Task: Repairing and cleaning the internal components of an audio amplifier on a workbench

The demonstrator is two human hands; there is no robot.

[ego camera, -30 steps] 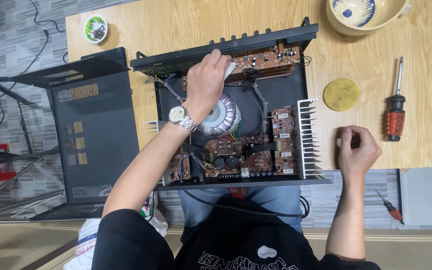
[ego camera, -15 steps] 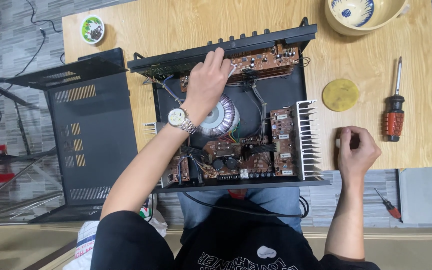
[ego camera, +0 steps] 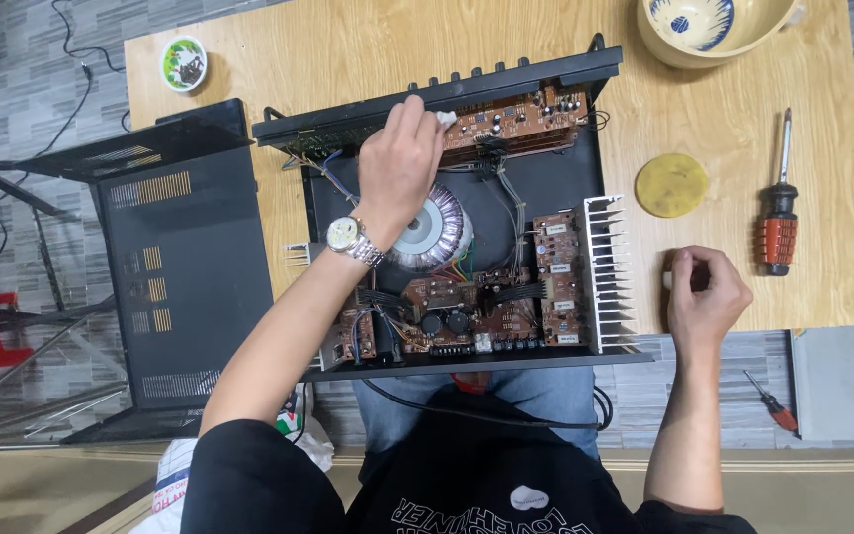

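Head view, looking straight down. Opened amplifier chassis (ego camera: 452, 213) lying on the wooden table (ego camera: 348, 59), lid off, near edge overhanging the lap. Left hand (ego camera: 399, 163) reaching deep inside, wristwatch (ego camera: 346, 235) on the wrist, fingers curled round a small white wad (ego camera: 444, 120) and pressing it against the brown circuit board (ego camera: 511, 119) just behind the front panel. Toroidal transformer (ego camera: 432, 229) partly hidden beneath that wrist. Finned heat sink (ego camera: 610, 272) along the chassis's right wall, more brown boards beside it. Right hand (ego camera: 706, 293) resting on the table edge just right of the heat sink, clenched into a loose fist; anything held inside impossible to tell. Yellow round pad (ego camera: 671, 185) just beyond that fist, red-handled screwdriver (ego camera: 776, 222) further right. Ceramic bowl (ego camera: 709, 30) at the far corner, small round tin (ego camera: 184, 62) at the other. Removed black cover (ego camera: 175, 287) left of the chassis.
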